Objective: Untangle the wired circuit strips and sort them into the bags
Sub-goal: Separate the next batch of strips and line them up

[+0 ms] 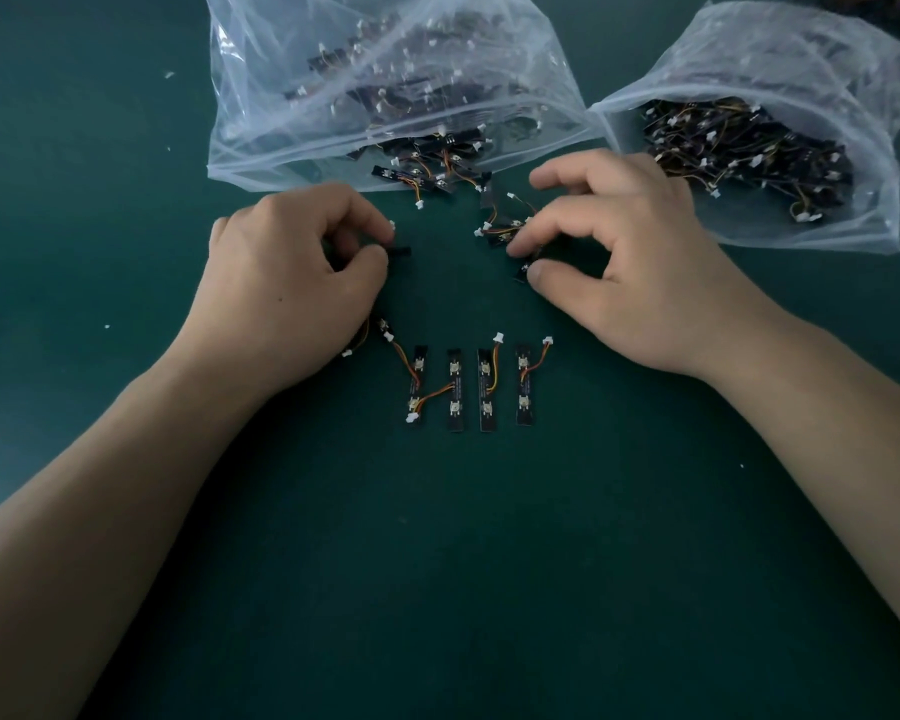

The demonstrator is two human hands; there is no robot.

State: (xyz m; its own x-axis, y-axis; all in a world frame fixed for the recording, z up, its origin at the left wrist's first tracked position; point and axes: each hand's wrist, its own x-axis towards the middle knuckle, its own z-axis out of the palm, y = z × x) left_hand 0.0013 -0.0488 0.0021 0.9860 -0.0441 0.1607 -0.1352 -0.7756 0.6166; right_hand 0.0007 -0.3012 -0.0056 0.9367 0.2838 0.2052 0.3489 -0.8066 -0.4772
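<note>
Several small black circuit strips (454,389) with orange-red wires and white plugs lie side by side on the green mat, between my wrists. My left hand (292,272) pinches the end of a black strip (400,250) with curled fingers. My right hand (614,252) pinches a strip (521,270) at the edge of a small tangle (500,228) of strips and wires. A clear plastic bag (281,96) at the top centre spills strips from its mouth. A second clear bag (874,200) at the top right holds a heap of wired strips.
The dark green mat (463,563) covers the whole table. One more strip's wire and white plug (348,352) peek out under my left wrist. A few white specks lie on the mat at the left.
</note>
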